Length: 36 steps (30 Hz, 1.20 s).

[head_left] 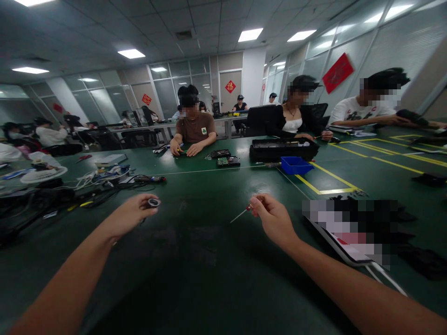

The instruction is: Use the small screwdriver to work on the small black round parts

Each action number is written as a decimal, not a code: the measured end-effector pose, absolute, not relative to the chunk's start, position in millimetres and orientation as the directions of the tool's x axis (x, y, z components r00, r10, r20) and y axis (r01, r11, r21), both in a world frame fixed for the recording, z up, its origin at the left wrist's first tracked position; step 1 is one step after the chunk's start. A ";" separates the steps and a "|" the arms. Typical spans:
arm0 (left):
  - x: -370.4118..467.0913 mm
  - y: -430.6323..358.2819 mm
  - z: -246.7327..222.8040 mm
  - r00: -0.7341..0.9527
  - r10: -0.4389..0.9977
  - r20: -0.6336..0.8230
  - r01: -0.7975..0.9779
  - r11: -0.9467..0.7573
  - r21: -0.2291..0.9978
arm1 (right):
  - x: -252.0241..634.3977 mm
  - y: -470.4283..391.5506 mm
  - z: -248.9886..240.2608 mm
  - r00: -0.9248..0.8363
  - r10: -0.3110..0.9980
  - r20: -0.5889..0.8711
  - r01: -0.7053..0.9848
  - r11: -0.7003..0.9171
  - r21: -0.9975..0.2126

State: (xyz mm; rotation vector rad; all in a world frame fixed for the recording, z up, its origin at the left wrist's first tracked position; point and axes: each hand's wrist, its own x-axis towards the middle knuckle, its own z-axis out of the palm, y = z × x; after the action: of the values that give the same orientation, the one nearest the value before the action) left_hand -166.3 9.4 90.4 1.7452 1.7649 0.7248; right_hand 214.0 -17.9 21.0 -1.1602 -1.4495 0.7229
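Note:
My left hand (pixel 134 213) is closed around a small dark cylindrical part (pixel 153 203) with a pale ring at its end; its exact kind does not show. To the right, my right hand (pixel 274 216) grips a screwdriver (pixel 238 217) by its reddish handle. The thin metal shaft points down and left, apart from the part in the other hand. Both hands are held over the green tabletop (pixel 195 288). My fingers cover most of the screwdriver's handle.
Cables and tools (pixel 115 179) lie on the left. Opened drives (pixel 227 161), a long black case (pixel 283 150) and a blue bin (pixel 296 165) stand ahead. A pale tablet-like device (pixel 344 244) lies at right. A person in brown (pixel 195 128) sits opposite.

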 end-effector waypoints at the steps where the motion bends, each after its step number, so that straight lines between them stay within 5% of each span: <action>1: -151.1 12.7 87.2 0.079 0.997 -0.019 0.663 -0.039 0.748 | 213.8 -18.5 21.9 0.068 0.931 0.358 0.273 0.328 -0.904; 9: -35.0 22.9 45.5 0.389 0.921 0.002 0.517 -0.220 0.827 | 217.0 -15.5 19.3 0.084 0.937 0.338 0.294 0.301 -0.907; 20: 1.3 19.5 -2.4 0.460 0.860 0.222 0.589 -0.483 0.648 | 216.1 -12.5 19.7 0.126 0.934 0.334 0.171 0.312 -0.935; 36: -3.6 19.9 -3.3 0.453 0.850 0.268 0.530 -0.499 0.686 | 214.8 -10.4 15.7 0.141 0.923 0.359 0.194 0.330 -0.924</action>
State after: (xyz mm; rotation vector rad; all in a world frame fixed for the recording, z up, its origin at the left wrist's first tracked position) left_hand -3.6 19.9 -3.3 2.1920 1.1505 0.8212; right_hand 214.8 -10.4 15.7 -1.1358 -1.3442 0.7363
